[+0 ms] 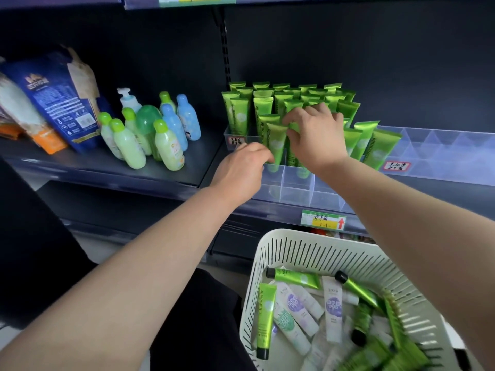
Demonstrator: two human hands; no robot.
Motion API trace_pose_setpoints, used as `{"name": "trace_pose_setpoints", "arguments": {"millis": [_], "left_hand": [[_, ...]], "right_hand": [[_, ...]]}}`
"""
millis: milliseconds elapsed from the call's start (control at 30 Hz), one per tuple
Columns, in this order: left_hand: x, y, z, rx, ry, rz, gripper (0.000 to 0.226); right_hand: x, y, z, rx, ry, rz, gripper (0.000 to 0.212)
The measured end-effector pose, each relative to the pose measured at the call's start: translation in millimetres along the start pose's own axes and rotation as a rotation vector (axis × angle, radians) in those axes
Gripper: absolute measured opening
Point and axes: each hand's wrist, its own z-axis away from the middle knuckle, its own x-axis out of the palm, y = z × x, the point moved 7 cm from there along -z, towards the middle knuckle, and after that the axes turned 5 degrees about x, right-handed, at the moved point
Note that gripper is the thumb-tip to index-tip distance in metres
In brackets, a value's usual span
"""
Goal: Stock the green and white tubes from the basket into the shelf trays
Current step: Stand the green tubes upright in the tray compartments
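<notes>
Several green tubes (pixel 263 108) stand upright in a clear divided shelf tray (pixel 300 194). My right hand (pixel 316 135) reaches over the tray and pinches the top of a green tube (pixel 293 127) standing in a front compartment. My left hand (pixel 242 170) is at the tray's front left, its fingertips against another green tube (pixel 277 141); the grip itself is hidden. Below, a white slotted basket (pixel 294 250) holds several green tubes (pixel 266 317) and white tubes (pixel 332 309) lying loose.
A second clear divided tray (pixel 450 153) with a red-bordered label sits to the right. Left of the trays stand small green and blue bottles (pixel 150 129) and blue pouches (pixel 56 100). A price tag (pixel 322 220) hangs on the shelf edge above the basket.
</notes>
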Motion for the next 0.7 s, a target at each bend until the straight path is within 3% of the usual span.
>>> {"name": "trace_pose_setpoints", "arguments": {"millis": [200,367,500,700], "left_hand": [[16.5,29.7,19.5,0.043,-0.052,-0.001,0.036],[54.0,58.4,43.6,0.088,-0.108,0.035,0.032],[105.2,86.7,69.5,0.096,-0.195,0.112,0.039],[183.3,116.3,127.3,0.001,-0.411,0.176,0.036]], "right_hand": [[-16.3,5.2,68.3,-0.152,0.082,0.05,0.017],[-13.1,48.6,142.2,-0.093,0.011,0.045,0.02],[7.4,91.1,197.1,0.033,-0.167,0.096,0.02],[57.6,126.9,283.0,0.115,-0.601,0.12,0.025]]}}
